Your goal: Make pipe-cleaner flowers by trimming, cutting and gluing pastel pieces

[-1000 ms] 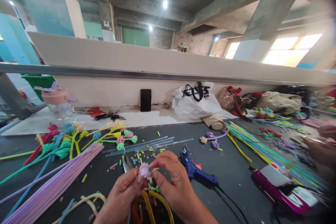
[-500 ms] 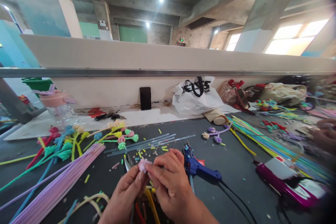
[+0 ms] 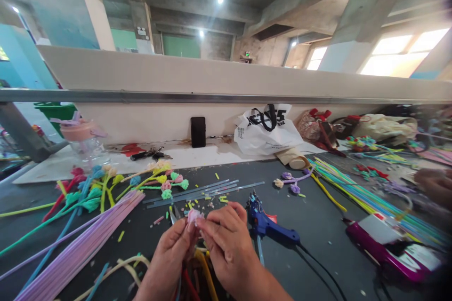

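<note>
A small pale pink fuzzy flower (image 3: 195,217) is pinched between the fingertips of both hands above the dark table. My left hand (image 3: 172,249) grips it from the left side, fingers closed. From the right, my right hand (image 3: 228,235) holds its other edge between thumb and fingers. Metal blades of a cutting tool (image 3: 173,214) show just behind my left fingers. Under the hands, red and yellow handles (image 3: 205,273) are partly hidden. A blue hot glue gun (image 3: 268,226) lies to the right of my right hand.
Pink-purple pipe cleaners (image 3: 88,244) lie at left, near finished colourful stems (image 3: 84,197). Clear glue sticks (image 3: 208,193) and small scraps lie ahead. A purple-and-white device (image 3: 388,249) sits at right, below another person's hand (image 3: 434,186). A phone (image 3: 198,132) leans against the back panel.
Both hands keep hold of the pink flower, with only slight finger movement. The whole view has shifted slightly.
</note>
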Demonstrator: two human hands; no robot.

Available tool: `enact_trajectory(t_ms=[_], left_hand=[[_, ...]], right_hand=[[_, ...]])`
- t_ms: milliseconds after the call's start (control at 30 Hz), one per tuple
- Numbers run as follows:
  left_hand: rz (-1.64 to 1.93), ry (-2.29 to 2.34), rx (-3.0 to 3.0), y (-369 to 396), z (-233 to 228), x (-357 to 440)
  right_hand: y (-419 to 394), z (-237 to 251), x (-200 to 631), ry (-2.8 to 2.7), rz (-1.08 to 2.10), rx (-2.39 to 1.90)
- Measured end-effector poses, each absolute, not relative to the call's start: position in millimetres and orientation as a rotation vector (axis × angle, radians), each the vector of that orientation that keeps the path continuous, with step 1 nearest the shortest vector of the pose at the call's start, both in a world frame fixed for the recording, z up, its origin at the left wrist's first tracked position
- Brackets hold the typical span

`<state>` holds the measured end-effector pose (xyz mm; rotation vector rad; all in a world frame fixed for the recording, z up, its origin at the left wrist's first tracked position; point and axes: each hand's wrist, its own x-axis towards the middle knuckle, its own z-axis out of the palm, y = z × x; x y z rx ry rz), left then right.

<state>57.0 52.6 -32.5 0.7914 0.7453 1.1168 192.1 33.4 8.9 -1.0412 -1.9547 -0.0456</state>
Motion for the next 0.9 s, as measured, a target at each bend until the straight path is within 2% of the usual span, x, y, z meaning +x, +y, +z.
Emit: enact_trajectory(t_ms=[367,633,900], left_hand=[[1.099,0.803,0.862,49.3,-41.3,55.8],[1.134,0.811,0.83,44.1,-35.7,57.5],[1.022,0.734,0.691,43.9,-27.4,53.0]], right_hand=[[33.7,5.5,191.7,-1.824,0.07,-1.15],[34.3,-2.9,186.6,-1.707,0.276,-1.024],[30.3,-2.6,184.4,-1.633,0.386,-0.963]])
